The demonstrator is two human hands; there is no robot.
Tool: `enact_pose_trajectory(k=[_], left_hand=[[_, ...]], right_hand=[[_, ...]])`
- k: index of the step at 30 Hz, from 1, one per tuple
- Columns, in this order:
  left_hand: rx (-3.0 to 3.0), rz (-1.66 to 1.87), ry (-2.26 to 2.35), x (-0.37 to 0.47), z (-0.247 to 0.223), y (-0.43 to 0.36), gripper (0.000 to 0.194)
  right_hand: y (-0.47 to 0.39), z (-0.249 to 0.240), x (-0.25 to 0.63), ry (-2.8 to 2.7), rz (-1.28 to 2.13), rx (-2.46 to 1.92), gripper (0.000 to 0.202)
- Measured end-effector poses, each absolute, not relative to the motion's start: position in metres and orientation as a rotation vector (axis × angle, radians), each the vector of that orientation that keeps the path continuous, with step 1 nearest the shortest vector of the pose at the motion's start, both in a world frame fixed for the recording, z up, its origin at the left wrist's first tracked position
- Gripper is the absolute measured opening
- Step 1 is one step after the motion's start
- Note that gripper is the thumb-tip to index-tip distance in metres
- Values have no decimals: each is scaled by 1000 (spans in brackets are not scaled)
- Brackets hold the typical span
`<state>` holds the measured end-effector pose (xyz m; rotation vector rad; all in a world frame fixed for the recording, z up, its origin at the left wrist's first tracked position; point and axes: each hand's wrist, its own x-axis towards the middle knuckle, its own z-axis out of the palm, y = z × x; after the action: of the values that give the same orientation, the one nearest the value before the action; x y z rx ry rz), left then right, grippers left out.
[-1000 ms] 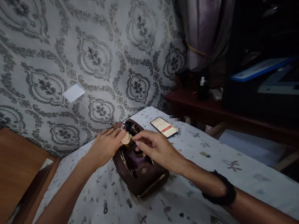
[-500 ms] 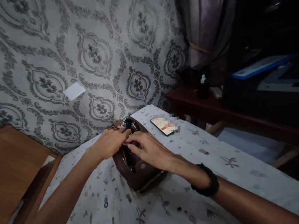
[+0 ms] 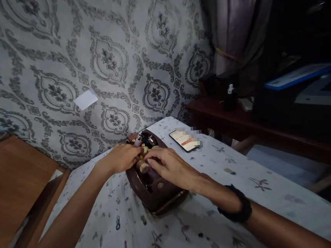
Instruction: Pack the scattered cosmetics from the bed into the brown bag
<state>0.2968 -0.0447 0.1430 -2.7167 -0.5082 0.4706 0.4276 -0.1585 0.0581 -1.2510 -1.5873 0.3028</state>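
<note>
A dark brown leather bag point(image 3: 157, 202) lies with its top open, and both hands are over the opening. My left hand point(image 3: 122, 157) reaches in from the left with its fingers curled together. From the right comes my right hand point(image 3: 169, 164), fingers bent and tips close to the left ones. Between them shows a small yellow piece point(image 3: 146, 151), and just below it a tan, round-ended cylinder point(image 3: 142, 166). Which fingers grip these is hidden. Shiny-capped small containers point(image 3: 152, 141) stand at the bag's far end.
The bag rests on a bed sheet point(image 3: 105, 229) with a leaf print. A phone point(image 3: 184, 141) with a lit screen lies to its right. A wooden cabinet point(image 3: 17, 183) stands left, a dark red table point(image 3: 207, 108) with a dropper bottle point(image 3: 230, 97) right, patterned wall behind.
My hands have parted slightly over the bag. The yellow piece and the tan cylinder now show between them. The whole view has shifted a little.
</note>
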Motion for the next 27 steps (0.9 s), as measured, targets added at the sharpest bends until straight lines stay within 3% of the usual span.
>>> enact_pose_trajectory(k=[5,9,14,20,23,27], left_hand=[[-2744,524,-508,295,140,-46,31],[-2841,314,-491,285,138,-40,33],[-3019,-394,-532,257,122,-27,39],[-2944,-1355,-1161,226,42,-8,48],[-3206,-1634,-1392,225,5,-4,48],[-3388,-1833,-1255,229,-15,-5,52]], right_hand=[[-157,58,427,-1655,310,-1296,23],[-157,57,427,-1654,292,-1300,23],[-159,55,426,-1635,239,-1258,22],[-157,46,426,-1452,71,-1185,23],[-154,39,429,-1363,-104,-1222,23],[-148,34,431,-1357,-135,-1251,24]])
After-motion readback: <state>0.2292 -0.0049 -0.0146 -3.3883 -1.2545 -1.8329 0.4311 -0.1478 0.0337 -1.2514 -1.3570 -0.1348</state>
